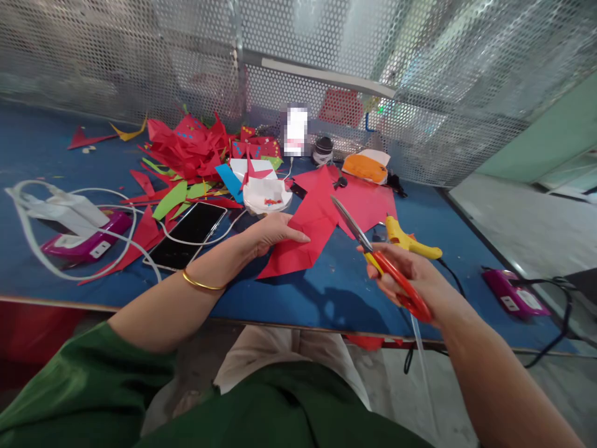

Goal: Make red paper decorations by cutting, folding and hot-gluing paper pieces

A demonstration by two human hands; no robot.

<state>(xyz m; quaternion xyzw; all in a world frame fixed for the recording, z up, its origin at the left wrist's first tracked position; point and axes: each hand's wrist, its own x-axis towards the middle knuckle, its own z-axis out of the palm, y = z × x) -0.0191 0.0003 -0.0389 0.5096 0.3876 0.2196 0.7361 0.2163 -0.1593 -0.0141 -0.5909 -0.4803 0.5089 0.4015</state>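
My left hand pinches a folded piece of red paper, its thumb on top and its other fingers hidden beneath. The paper is held over the blue table and has pointed, cut-looking edges. In my right hand is a pair of scissors with red and yellow handles. The blades look closed and point up and left, beside the paper and apart from it. Behind the held piece lie larger red sheets. A yellow glue gun rests just beyond my right hand.
Red and green paper scraps are heaped at the back left. A black phone and white cables lie left of my arm. A white bowl, a lit phone and an orange pad stand farther back. Purple power strips sit at both sides.
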